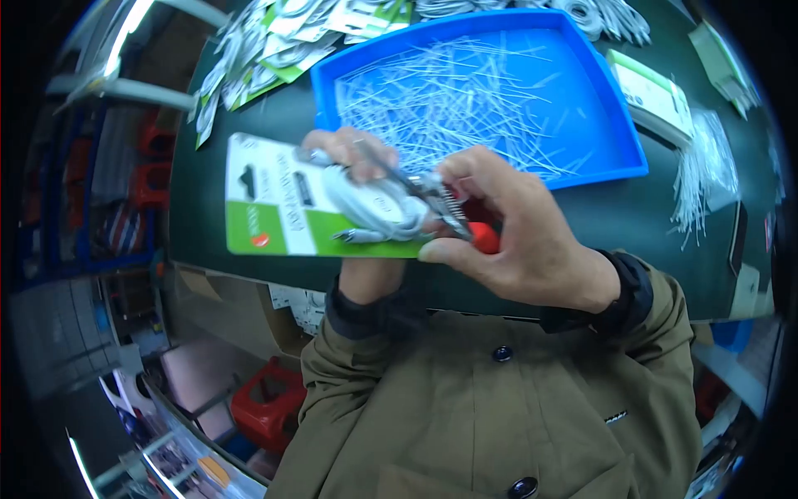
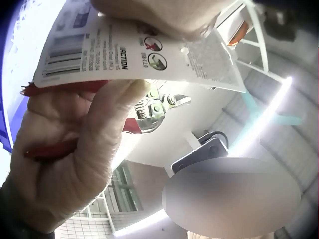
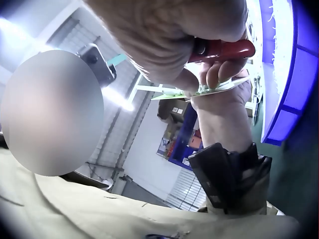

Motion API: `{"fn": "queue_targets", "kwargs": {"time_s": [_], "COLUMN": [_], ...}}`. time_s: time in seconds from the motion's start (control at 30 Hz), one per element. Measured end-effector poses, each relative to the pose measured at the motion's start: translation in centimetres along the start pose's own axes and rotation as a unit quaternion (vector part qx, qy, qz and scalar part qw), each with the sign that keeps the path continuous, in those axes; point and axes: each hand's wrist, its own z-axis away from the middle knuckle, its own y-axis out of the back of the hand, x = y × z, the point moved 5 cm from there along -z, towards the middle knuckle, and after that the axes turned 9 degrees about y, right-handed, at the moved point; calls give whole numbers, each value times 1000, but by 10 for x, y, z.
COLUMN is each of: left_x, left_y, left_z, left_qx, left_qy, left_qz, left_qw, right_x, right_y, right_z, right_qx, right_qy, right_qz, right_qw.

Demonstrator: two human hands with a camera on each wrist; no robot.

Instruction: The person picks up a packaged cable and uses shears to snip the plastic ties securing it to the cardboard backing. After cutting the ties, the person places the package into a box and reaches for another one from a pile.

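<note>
My left hand (image 1: 353, 151) grips a green-and-white retail card (image 1: 270, 208) from behind its upper edge. On the card's front lies a coiled white cable (image 1: 378, 212) with plugs at its ends. The card's printed back (image 2: 99, 50) shows a barcode in the left wrist view. My right hand (image 1: 519, 220) holds spring-loaded cutters with red handles (image 3: 229, 50), its thumb at the card's lower right edge. The cutters' metal head (image 2: 157, 107) juts past the card in the left wrist view. In the head view the cutters overlap the coil's right side.
Beyond the hands stands a blue tray (image 1: 619, 141) of loose thin white strips. Carded cables (image 1: 287, 41) are heaped at the back left. White-and-green boxes (image 1: 652, 96) and a clear bag of strips (image 1: 706, 166) lie on the right of the dark green table (image 1: 212, 179).
</note>
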Motion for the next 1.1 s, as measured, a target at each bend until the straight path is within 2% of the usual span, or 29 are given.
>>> {"fn": "queue_targets", "kwargs": {"time_s": [0.07, 0.13, 0.23, 0.3, 0.37, 0.4, 0.47, 0.53, 0.63, 0.77, 0.8, 0.83, 0.87, 0.9, 0.93, 0.97, 1.0, 1.03, 1.07, 1.1], "left_x": [-17, -23, -30, -32, -36, -33, -20, -8, 2, 21, 23, 24, 22, 40, 67, 97, 122, 146, 166, 181], "left_y": [-7, -26, -36, -40, -47, -47, -52, -59, -62, -59, -50, -44, -39, -33, -30, -30, -32, -34, -42, -43], "left_z": [8, 9, 14, 14, 18, 15, 11, 10, 12, 22, 30, 40, 50, 70, 91, 115, 142, 172, 202, 237], "left_qx": [99, 219, 339, 396, 465, 482, 500, 496, 477, 479, 506, 556, 607, 577, 559, 555, 565, 578, 648, 671], "left_qy": [-35, -109, -139, -155, -143, -144, -119, -114, -135, -146, -192, -224, -252, -262, -249, -233, -240, -245, -261, -269], "left_qz": [35, -42, -103, -164, -306, -275, -116, -24, -77, -50, -211, -384, -502, -368, -253, -171, -156, -170, -208, -248], "left_qw": [994, 969, 925, 890, 818, 819, 850, 860, 865, 864, 814, 703, 562, 680, 749, 780, 774, 760, 685, 645], "right_x": [7, 6, 11, 17, 23, 24, 25, 24, 19, 16, 18, 22, 20, 18, 20, 26, 34, 44, 54, 64], "right_y": [-4, -3, -1, 2, 3, 2, 1, -1, -1, 12, 18, 27, 31, 34, 40, 52, 66, 82, 91, 97], "right_z": [4, 4, 11, 15, 19, 19, 21, 20, 15, 13, 12, 10, 6, 2, -1, -5, -8, -9, -12, -16], "right_qx": [13, -14, -20, -16, -11, -5, 15, 19, 33, 47, 48, 48, 58, 68, 80, 91, 99, 111, 112, 112], "right_qy": [-41, -103, -166, -195, -206, -214, -235, -223, -183, -157, -149, -142, -133, -123, -114, -103, -93, -90, -74, -55], "right_qz": [-56, -82, -91, -91, -67, -62, -48, -67, -66, -74, -82, -90, -74, -57, -34, -11, 11, 89, 151, 212], "right_qw": [997, 991, 982, 976, 976, 975, 971, 972, 980, 984, 984, 985, 987, 988, 990, 990, 991, 986, 979, 969]}}
